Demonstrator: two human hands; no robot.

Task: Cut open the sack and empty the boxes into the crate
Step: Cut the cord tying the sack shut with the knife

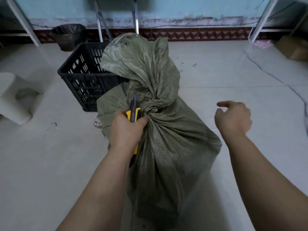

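A grey-green woven sack (168,144) stands on the floor in front of me, cinched tight at its neck (155,107), with the loose top rising above. My left hand (126,129) is shut on a yellow and black utility knife (134,110). Its blade is out and points up right beside the neck. My right hand (233,119) hovers to the right of the sack, fingers loosely curled, holding nothing and touching nothing. A black slatted plastic crate (83,75) stands behind the sack on the left. No boxes show.
A dark bin (68,36) lined with a black bag stands by the far wall, behind the crate. A pale plastic stool (16,95) is at the left. Metal frame legs (100,19) rise along the wall, and a thin cable (275,77) trails over the floor at right.
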